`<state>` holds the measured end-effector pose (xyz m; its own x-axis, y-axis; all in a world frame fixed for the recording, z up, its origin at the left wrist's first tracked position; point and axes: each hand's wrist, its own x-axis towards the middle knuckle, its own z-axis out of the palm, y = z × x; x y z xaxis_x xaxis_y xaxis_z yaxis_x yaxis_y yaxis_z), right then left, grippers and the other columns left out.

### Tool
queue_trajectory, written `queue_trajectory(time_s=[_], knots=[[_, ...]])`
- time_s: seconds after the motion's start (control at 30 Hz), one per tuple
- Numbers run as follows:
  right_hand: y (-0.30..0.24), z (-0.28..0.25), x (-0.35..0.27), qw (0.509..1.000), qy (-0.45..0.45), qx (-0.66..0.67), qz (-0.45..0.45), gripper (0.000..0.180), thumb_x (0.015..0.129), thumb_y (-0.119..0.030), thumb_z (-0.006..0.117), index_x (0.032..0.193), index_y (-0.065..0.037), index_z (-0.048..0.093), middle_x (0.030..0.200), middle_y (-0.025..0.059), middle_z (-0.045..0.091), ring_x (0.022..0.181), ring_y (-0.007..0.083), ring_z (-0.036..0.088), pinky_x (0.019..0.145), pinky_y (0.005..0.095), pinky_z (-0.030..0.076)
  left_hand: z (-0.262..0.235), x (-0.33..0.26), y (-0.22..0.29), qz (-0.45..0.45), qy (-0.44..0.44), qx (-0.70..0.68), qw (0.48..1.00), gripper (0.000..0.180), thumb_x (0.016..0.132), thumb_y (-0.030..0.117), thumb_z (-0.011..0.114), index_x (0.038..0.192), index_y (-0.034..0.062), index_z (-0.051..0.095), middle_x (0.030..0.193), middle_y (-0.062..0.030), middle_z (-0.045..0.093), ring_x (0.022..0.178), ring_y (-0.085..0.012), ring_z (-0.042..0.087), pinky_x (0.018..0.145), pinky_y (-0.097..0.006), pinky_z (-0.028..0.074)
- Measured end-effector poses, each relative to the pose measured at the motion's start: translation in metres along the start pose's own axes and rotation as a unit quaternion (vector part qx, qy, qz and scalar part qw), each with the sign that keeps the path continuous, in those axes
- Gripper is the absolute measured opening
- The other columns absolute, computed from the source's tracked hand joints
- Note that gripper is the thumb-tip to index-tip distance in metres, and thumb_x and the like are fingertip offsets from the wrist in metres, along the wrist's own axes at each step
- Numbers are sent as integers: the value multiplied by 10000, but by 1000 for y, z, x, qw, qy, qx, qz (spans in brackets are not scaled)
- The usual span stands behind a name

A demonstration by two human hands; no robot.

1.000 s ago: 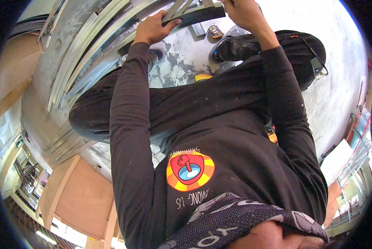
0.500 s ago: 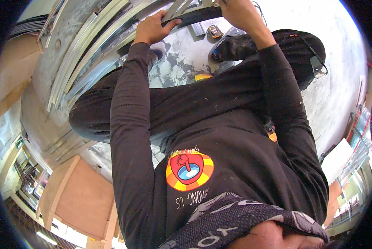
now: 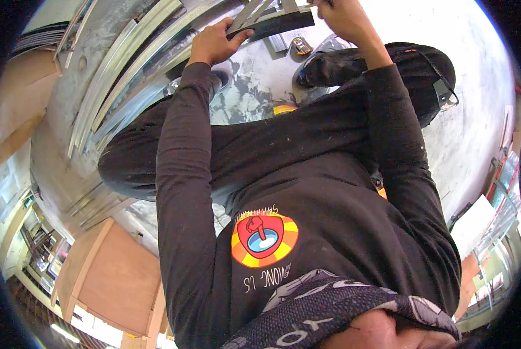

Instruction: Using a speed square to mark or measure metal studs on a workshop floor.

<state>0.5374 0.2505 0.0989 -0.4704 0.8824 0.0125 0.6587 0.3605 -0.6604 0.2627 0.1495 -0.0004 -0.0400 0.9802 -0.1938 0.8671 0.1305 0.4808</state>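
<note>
At the far left, a stack of thin dark strips (image 3: 42, 36) is set above brown boards (image 3: 25, 93), whose flat faces are smooth and matt. Nearer on the left, a boxy wooden cabinet (image 3: 118, 276) is seen, its reddish-brown panel edged by paler wood. To the right of the boards, long straight-edged metal profiles (image 3: 121, 64) are laid side by side on the floor, their pale, dull-shining lengths bent into curves by the lens.

Farther right, a dark bar (image 3: 280, 25) is gripped at its left end by the left hand (image 3: 218, 43), with the thumb pressed along its smooth near face. The bar is held at the far middle, and flat grey strips (image 3: 251, 11) are seen slanting away from its far side. Beyond the bar's right end, the right hand (image 3: 343, 20) is raised with its fingers curled; it is partly cut off by the frame, and whether anything is pinched cannot be told.

Between the hands and the legs, a short grey metal piece (image 3: 278, 42) and a rounded black-and-yellow tool (image 3: 300, 46) are rested on the grey-blotched floor (image 3: 246, 93). At the right, a flat white sheet (image 3: 472, 227) is leaned.
</note>
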Motion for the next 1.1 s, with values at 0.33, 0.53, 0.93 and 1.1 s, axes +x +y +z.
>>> queue_trajectory(time_s=[0.33,0.53,0.93,1.1], knots=[[35,32,11,840,-168,346,383,653,954,-609,536,883,19,698,745,82,634,660,201,599,614,339,502,-11,-4,4,5,37,30,999,671,830,699,606,1202,140,592,948,-201,710,926,-425,676,800,-514,528],[49,41,10,829,-172,448,286,464,962,-431,631,938,26,707,740,58,616,652,165,566,621,323,478,-18,-8,7,6,53,46,998,628,847,663,623,1129,101,634,906,-170,719,881,-364,701,747,-470,534],[61,35,8,854,-221,462,97,539,927,-312,707,1271,82,575,1100,101,653,1002,197,604,921,371,503,-34,-2,-15,10,-133,-212,968,520,978,464,591,1285,44,590,1170,-110,659,1084,-200,598,953,-323,459],[61,35,8,837,-221,492,92,607,911,-321,729,1320,81,534,1197,130,637,1072,227,602,980,389,484,-35,-4,-6,20,-127,-241,962,542,968,466,614,1298,37,582,1174,-84,648,1097,-174,574,966,-311,448]])
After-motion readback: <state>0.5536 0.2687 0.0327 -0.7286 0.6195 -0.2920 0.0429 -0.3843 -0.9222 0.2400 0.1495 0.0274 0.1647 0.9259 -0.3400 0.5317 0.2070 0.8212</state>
